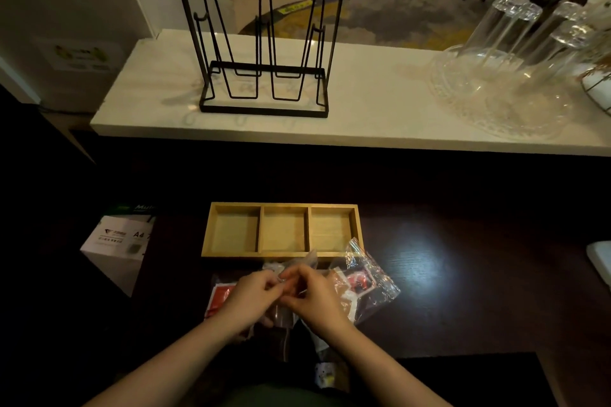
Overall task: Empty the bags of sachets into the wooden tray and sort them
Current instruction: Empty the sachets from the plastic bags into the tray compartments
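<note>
- Hands meet over a dark worktop (446, 274): left hand (246, 296) and right hand (317, 299) pinch the mouth of a clear bag (291, 269), fingers closed on its edge.
- Opening step, by the look of it; the next move calls for parting the seal and tipping the bag over the tray (282, 254).
- One tray, three compartments, all bare, just beyond the hands.
- At least two more sachet bags: one right (370, 281), one left (220, 297).

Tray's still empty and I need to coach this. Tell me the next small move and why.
Probably pull the bag's top open: both the left hand and right hand pinch it just in front of the wooden tray, whose three compartments hold nothing.
</note>
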`<state>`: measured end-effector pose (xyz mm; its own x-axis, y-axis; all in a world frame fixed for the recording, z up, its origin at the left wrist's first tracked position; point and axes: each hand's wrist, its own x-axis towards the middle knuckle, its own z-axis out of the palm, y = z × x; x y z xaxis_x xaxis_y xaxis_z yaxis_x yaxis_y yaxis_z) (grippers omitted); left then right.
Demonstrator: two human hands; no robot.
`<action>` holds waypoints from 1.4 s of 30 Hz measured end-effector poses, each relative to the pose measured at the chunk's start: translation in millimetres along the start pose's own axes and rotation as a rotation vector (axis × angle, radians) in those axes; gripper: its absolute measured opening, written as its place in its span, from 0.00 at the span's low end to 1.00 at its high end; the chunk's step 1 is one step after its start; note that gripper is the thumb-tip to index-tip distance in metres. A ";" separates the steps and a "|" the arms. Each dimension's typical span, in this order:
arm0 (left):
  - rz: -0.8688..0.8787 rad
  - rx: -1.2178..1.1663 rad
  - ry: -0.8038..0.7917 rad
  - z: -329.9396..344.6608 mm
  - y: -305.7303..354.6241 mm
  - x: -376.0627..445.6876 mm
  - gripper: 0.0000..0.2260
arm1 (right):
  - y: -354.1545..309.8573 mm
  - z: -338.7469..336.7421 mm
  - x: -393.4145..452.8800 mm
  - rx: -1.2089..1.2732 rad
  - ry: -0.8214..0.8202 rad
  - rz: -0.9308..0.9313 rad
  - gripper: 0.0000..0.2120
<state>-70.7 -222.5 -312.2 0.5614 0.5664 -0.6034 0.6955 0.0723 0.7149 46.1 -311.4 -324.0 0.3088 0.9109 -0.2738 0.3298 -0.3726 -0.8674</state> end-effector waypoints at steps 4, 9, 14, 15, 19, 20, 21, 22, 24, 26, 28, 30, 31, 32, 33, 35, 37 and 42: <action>0.020 -0.025 -0.019 -1.8 6.4 1.6 0.08 | 0.4 -0.9 -3.7 0.151 0.104 0.080 0.13; 0.025 -0.014 -0.004 0.6 7.1 3.5 0.09 | 6.3 -2.5 -0.9 0.332 0.217 0.209 0.15; -0.043 -0.104 0.071 6.7 7.8 7.1 0.06 | 6.6 -0.2 0.8 0.234 0.141 0.195 0.15; -0.046 -0.110 0.075 7.9 9.5 7.1 0.05 | 6.7 0.4 0.3 0.194 0.136 0.184 0.16; 0.025 0.100 0.152 5.5 12.9 9.2 0.06 | 4.7 -2.3 -3.1 0.209 0.209 0.196 0.11; 0.042 0.145 0.140 3.7 13.4 8.8 0.07 | 3.5 -3.7 -3.3 0.201 0.233 0.184 0.10; 0.046 0.145 0.105 2.4 14.2 8.1 0.06 | 2.6 -4.3 -3.6 0.185 0.239 0.166 0.10; 0.039 0.116 0.065 1.5 14.3 8.0 0.06 | 1.5 -4.8 -3.7 0.181 0.231 0.152 0.10; 0.021 0.051 0.001 -2.1 16.4 5.0 0.06 | -4.1 -5.9 -4.2 0.186 0.204 0.134 0.10; 0.030 0.018 -0.025 -6.6 18.4 3.8 0.06 | -8.3 -7.3 -4.0 0.206 0.188 0.123 0.11; 0.042 -0.027 -0.002 -10.2 21.2 1.4 0.07 | -12.6 -8.0 -5.2 0.196 0.179 0.091 0.11; 0.050 -0.077 0.044 -10.4 23.1 0.7 0.08 | -15.9 -6.0 -6.1 0.110 0.168 0.022 0.13; 0.051 -0.105 0.066 -9.2 24.7 -0.2 0.07 | -16.4 -4.4 -6.5 0.045 0.155 -0.020 0.15; 0.049 -0.140 0.087 -7.8 26.3 -0.9 0.07 | -16.9 -2.7 -6.9 -0.029 0.139 -0.057 0.18; 0.047 -0.170 0.108 -6.3 28.0 -1.8 0.07 | -18.0 -1.3 -7.7 -0.095 0.127 -0.091 0.21; 0.058 -0.195 0.140 -3.5 29.6 -3.1 0.09 | -19.6 -0.2 -8.3 -0.171 0.150 -0.137 0.21; 0.065 -0.223 0.152 -1.7 31.5 -5.5 0.07 | -21.4 -2.3 -8.1 -0.191 0.217 -0.144 0.18; 0.043 -0.329 0.146 -5.7 35.8 -5.1 0.05 | -29.3 -16.2 -8.4 -0.217 0.316 -0.145 0.07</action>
<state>-51.2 -218.1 -281.5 0.5003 0.6843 -0.5305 0.4776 0.2929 0.8283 48.3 -311.0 -289.5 0.4927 0.8701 0.0149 0.5604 -0.3042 -0.7703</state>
